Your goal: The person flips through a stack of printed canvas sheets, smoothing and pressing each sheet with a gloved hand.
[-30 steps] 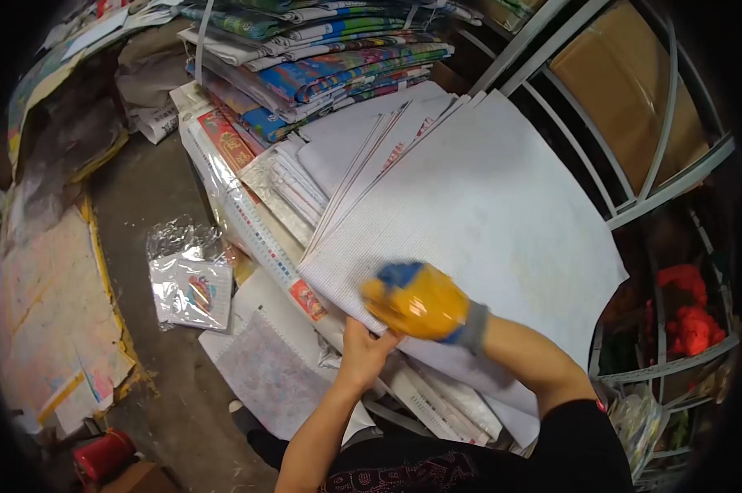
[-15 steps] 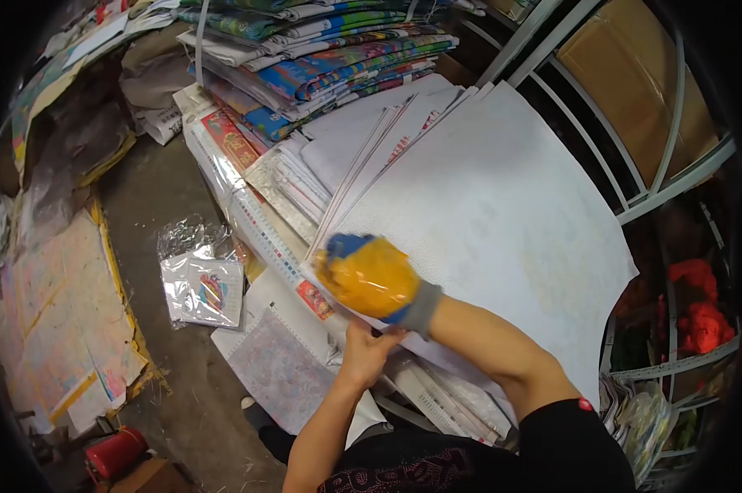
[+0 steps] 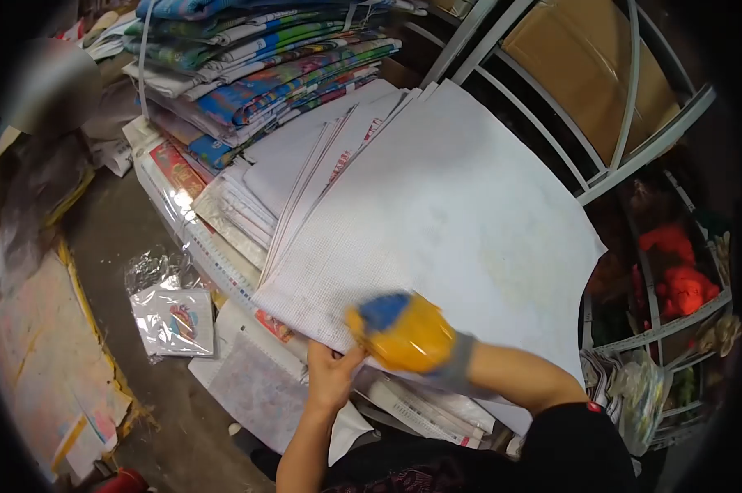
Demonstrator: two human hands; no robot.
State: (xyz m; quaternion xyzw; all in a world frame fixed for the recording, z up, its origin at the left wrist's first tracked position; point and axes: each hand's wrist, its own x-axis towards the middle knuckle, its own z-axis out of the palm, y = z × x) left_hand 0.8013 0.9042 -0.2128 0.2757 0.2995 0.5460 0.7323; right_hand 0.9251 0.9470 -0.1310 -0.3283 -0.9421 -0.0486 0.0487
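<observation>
A stack of large white sheets (image 3: 461,222) with a fine grid texture near its front edge fills the middle, its left layers fanned out. My bare left hand (image 3: 332,374) is at the near edge of the top sheet, thumb and fingers closed on that edge. My right hand (image 3: 408,333), in a yellow and blue glove with a grey cuff, is over the sheet close to the left hand. Motion blurs its fingertips, so their grip is unclear. Below the left hand lies a sheet with a faint coloured pattern (image 3: 260,374).
Folded colourful printed sheets (image 3: 280,82) are piled behind the stack. Plastic-wrapped packets (image 3: 174,322) lie on the floor at left. A grey metal rack (image 3: 543,123) stands at right, with a cardboard box (image 3: 588,70) and red bundles (image 3: 679,275).
My gloved right hand has moved right and down along the sheet's near edge. My left hand stays at that edge. The whole view has shifted slightly.
</observation>
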